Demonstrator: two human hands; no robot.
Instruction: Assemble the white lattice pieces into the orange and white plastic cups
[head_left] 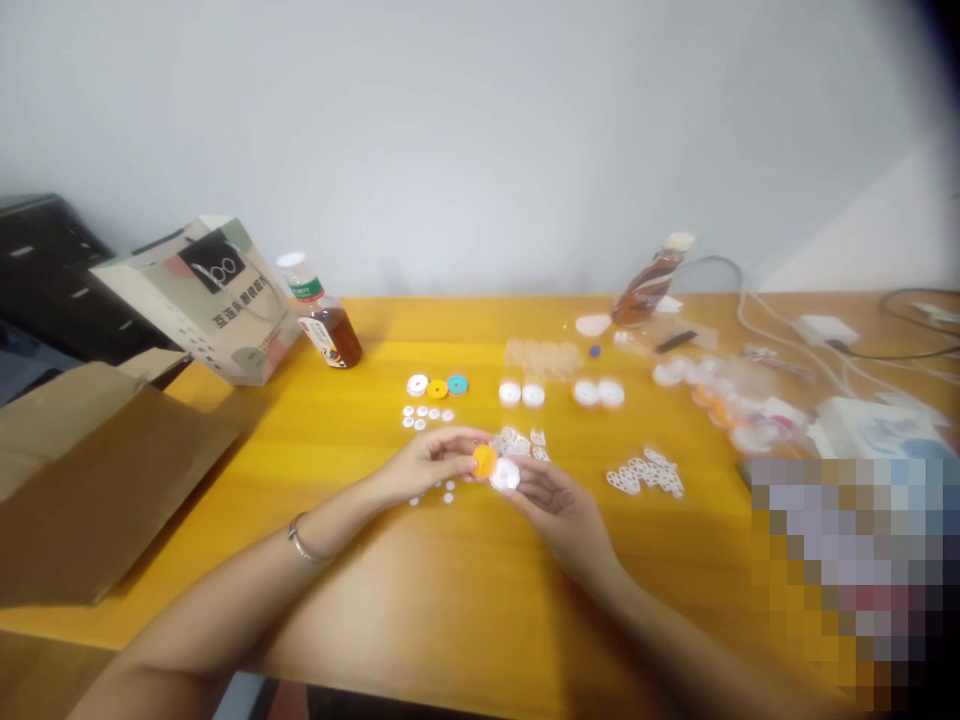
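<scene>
Between thumb and fingers, my left hand (435, 465) pinches an orange disc (484, 461). My right hand (559, 510) holds a white round piece (505, 475) right beside it; the two pieces appear to touch or overlap. Just behind my hands lie white flat cut-out pieces (512, 442), partly covered by my fingers. Beyond my left hand sit a white disc (418, 384), a yellow-orange disc (437, 390) and a teal disc (457, 384), with several small white round pieces (421, 412) in front of them. More small white pieces show below my left wrist.
White round pieces (521, 395) stand further back, near a clear plastic tray (544, 358). More white cut-outs (646, 473) lie at right. Drink bottles (330, 330), a paper bag (217, 300), a cardboard box (105, 490), cables and white boxes (877, 430) surround the work area.
</scene>
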